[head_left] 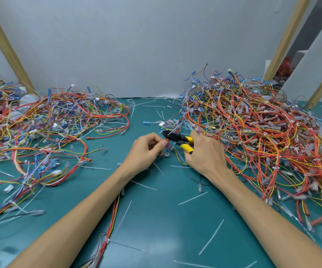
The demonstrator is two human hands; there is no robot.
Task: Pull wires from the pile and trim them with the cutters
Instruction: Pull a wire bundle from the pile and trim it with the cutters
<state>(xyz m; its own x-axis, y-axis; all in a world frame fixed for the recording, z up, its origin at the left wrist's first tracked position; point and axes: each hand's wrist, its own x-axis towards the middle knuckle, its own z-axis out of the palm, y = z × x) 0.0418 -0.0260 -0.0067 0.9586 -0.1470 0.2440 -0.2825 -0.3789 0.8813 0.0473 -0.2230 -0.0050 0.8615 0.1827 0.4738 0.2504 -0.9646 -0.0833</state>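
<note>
At the table's centre, my right hand (204,153) grips the yellow-handled cutters (177,140), whose black jaws point left. My left hand (146,151) pinches a small bundle of red, yellow and blue wires (168,147) right at those jaws. That bundle runs down under my left forearm toward the near edge. A large tangled wire pile (253,132) lies to the right, touching my right hand's far side. A second pile (46,132) spreads across the left of the table.
The green table mat (156,219) is littered with several cut white cable-tie tails. A grey wall panel (137,45) closes the back, with slanted wooden posts (7,47) at left and right. A loose blue-tipped connector (152,123) lies just beyond the hands.
</note>
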